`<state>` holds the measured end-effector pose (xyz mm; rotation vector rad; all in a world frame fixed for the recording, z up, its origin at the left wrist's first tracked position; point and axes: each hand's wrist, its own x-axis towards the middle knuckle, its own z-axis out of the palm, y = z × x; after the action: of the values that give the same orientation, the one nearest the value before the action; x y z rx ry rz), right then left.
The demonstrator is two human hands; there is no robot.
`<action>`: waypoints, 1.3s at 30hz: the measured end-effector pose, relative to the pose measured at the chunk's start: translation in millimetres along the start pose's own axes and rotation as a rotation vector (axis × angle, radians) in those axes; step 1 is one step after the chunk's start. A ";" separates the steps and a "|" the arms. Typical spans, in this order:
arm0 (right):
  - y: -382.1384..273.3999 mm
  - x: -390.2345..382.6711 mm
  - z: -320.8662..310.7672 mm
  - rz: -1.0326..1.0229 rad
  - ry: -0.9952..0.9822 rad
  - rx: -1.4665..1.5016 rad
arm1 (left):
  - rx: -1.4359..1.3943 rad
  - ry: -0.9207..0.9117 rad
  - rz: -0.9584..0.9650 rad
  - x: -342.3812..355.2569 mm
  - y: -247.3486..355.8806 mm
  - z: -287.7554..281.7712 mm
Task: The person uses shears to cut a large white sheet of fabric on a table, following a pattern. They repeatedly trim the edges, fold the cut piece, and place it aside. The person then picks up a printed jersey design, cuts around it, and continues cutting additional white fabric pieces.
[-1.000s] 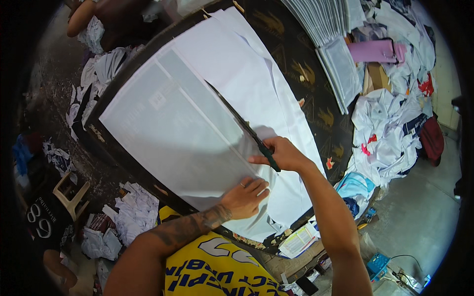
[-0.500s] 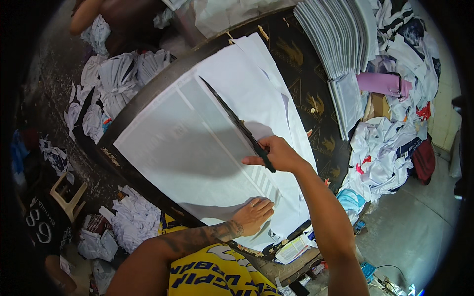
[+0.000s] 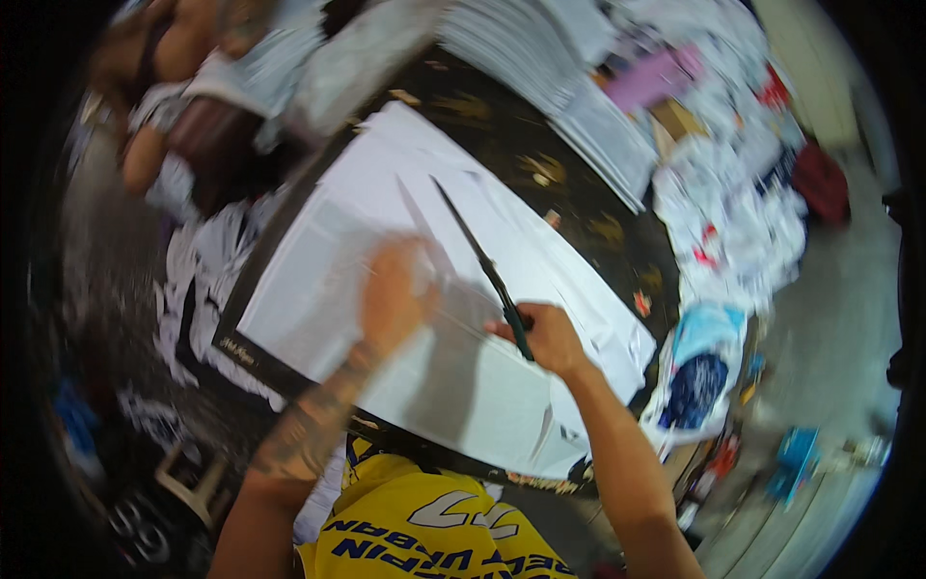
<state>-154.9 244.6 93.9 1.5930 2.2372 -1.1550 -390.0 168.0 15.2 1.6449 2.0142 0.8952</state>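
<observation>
Long dark scissors point(image 3: 494, 273) are in my right hand point(image 3: 548, 336), its fingers closed around the handles. The blades look closed and point away to the far left, above the white sheets. My left hand point(image 3: 394, 289) is over the grey, see-through sheet point(image 3: 299, 275) and smeared by motion; its fingers do not show clearly. That sheet lies on a stack of thin white sheets point(image 3: 555, 289), cloth or paper, I cannot tell which. The stack rests on a dark printed board point(image 3: 449, 92).
Folded grey-white pieces point(image 3: 526, 43) are stacked at the board's far edge. Heaps of white cloth point(image 3: 733, 222) lie to the right, with a pink-purple piece point(image 3: 656, 77). Another person point(image 3: 183, 48) is at the far left. A beige plastic chair point(image 3: 198, 478) stands at the near left.
My left hand has lifted from the near part of the sheet and swung away to the left. The scissors remain in my right hand. The whole view has shifted and turned.
</observation>
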 end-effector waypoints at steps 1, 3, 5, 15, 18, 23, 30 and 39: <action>26.0 -43.8 10.2 0.126 0.106 0.024 | 0.194 0.110 0.048 26.4 -21.7 -4.3; 76.9 -139.7 45.0 0.414 0.232 0.103 | 0.538 0.004 -0.064 65.3 -40.6 29.5; 115.2 -235.1 95.8 0.638 0.380 0.286 | 0.577 -0.118 -0.029 78.1 -22.2 97.6; 99.7 -453.1 304.9 0.987 0.603 0.864 | 0.179 -0.840 1.038 -233.7 377.0 164.0; 90.1 -452.4 322.1 0.965 0.693 0.916 | -0.597 -1.249 1.147 -264.8 351.0 155.9; 78.9 -433.3 324.3 0.988 0.844 0.988 | 0.019 -0.750 0.971 -143.2 244.4 264.9; 55.4 -402.9 325.0 1.046 1.005 1.094 | 0.136 -0.847 1.111 -134.7 285.8 268.4; 10.8 -388.4 327.7 1.252 0.967 1.448 | -1.157 -2.651 0.680 -141.9 268.1 4.2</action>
<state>-78.1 -257.4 70.1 3.5438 -0.4740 -1.5872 -161.1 60.6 182.8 0.9025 -0.7893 -0.3659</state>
